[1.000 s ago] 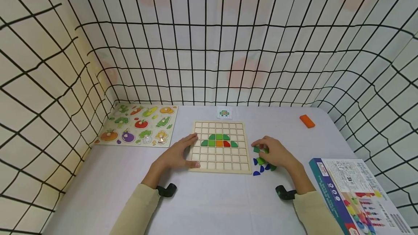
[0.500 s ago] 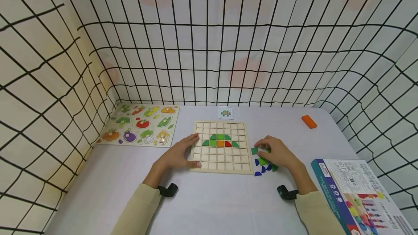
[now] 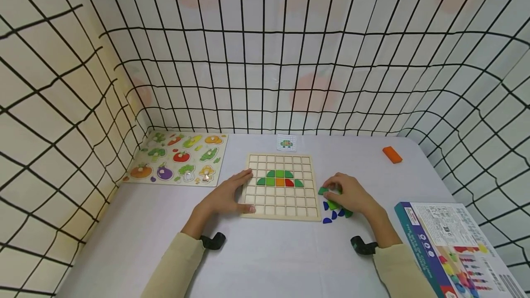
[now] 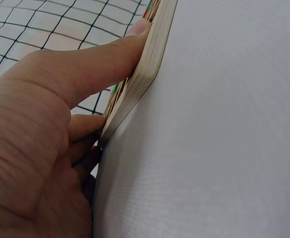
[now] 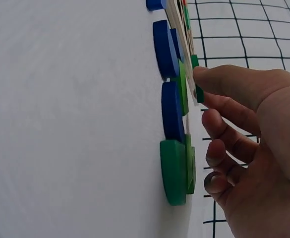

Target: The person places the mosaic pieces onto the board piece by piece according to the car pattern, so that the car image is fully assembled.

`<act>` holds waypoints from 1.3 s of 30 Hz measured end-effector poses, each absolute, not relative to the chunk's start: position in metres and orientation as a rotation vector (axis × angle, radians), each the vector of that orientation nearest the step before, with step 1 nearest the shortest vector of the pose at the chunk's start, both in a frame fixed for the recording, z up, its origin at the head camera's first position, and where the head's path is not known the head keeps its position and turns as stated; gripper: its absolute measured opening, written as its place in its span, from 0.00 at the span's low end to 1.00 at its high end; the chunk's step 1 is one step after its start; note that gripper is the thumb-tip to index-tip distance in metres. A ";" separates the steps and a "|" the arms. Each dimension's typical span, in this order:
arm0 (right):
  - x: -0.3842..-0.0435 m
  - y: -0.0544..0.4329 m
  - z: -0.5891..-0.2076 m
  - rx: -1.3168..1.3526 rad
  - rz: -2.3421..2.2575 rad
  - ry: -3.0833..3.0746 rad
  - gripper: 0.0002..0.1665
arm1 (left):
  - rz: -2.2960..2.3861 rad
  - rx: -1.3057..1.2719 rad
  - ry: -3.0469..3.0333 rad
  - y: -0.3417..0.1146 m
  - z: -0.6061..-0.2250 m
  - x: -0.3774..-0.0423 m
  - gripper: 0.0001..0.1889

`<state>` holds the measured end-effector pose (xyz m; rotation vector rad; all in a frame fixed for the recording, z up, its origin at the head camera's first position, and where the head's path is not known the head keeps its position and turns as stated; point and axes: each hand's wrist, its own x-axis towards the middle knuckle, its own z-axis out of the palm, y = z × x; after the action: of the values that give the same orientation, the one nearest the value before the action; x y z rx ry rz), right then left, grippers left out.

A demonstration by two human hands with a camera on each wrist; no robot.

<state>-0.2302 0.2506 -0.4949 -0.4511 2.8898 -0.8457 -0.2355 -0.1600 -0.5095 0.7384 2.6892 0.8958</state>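
Observation:
In the head view a wooden grid board (image 3: pixel 281 200) lies mid-table, with green, orange and red pieces (image 3: pixel 279 178) set as a dome in its squares. My left hand (image 3: pixel 225 195) rests at its left edge with fingers spread, the thumb on the near left corner. In the left wrist view the thumb lies over the board's rim (image 4: pixel 152 59). My right hand (image 3: pixel 349 192), right of the board, pinches a dark green puzzle piece (image 5: pixel 200 94) between thumb and index finger, tilted up. Below that hand lie loose blue pieces (image 5: pixel 172 110) and green pieces (image 5: pixel 172 171).
A small pattern card (image 3: pixel 286 143) sits behind the board. To the left lies a vegetable puzzle board (image 3: pixel 197 157). An orange block (image 3: pixel 392 154) is at the back right, a printed box (image 3: pixel 455 247) at the front right. A black wire grid (image 3: pixel 265 59) encloses the back and sides.
The right hand has shifted slightly at the loose pieces, and the dark green piece at its fingertips has turned and tilted. The left hand stays on the board.

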 end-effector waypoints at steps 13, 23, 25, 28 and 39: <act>-0.228 0.213 -0.486 -0.513 -1.067 2.867 0.11 | 0.891 0.730 2.692 -0.160 -0.509 -0.235 0.57; -0.230 0.157 -0.487 -0.483 -1.178 2.807 0.10 | 0.898 0.738 2.688 -0.160 -0.509 -0.235 0.57; -0.230 0.147 -0.487 -0.499 -1.195 2.796 0.10 | 0.900 0.742 2.686 -0.160 -0.509 -0.235 0.57; -0.230 0.133 -0.488 -0.511 -1.195 2.793 0.10 | 0.906 0.738 2.682 -0.160 -0.509 -0.235 0.57; -0.230 0.096 -0.490 -0.547 -1.117 2.825 0.09 | 0.901 0.741 2.688 -0.160 -0.510 -0.237 0.57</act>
<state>-0.2301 0.0964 -0.4903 -0.5468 2.8252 -1.1174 -0.2366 -0.1598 -0.5101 0.7411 2.6883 0.9013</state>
